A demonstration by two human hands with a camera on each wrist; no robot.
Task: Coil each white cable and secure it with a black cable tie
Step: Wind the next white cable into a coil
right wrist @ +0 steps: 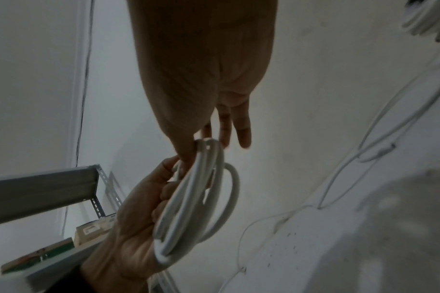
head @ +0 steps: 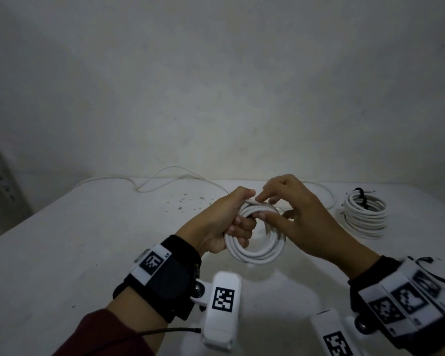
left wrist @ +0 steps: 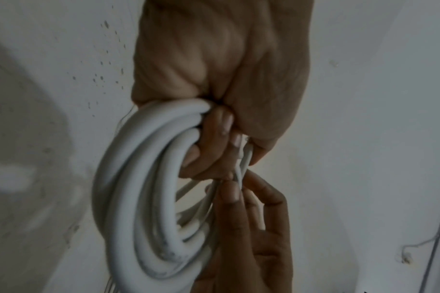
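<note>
A coil of white cable (head: 257, 253) (left wrist: 128, 198) (right wrist: 188, 200) is held above the white table (head: 88, 240). My left hand (head: 242, 223) grips its left side, fingers curled through the loops (left wrist: 213, 138). My right hand (head: 261, 205) pinches a strand at the top of the coil between thumb and forefinger (left wrist: 230, 196); its other fingers are spread (right wrist: 244, 134). The uncoiled rest of the cable (head: 165, 173) trails along the table's far edge. No loose black tie is visible.
A finished white coil (head: 365, 217) (right wrist: 424, 17) bound with a black tie (head: 361, 199) lies on the table at the right. A metal shelf (right wrist: 38, 190) stands off the table's left side. A plain wall rises behind the table.
</note>
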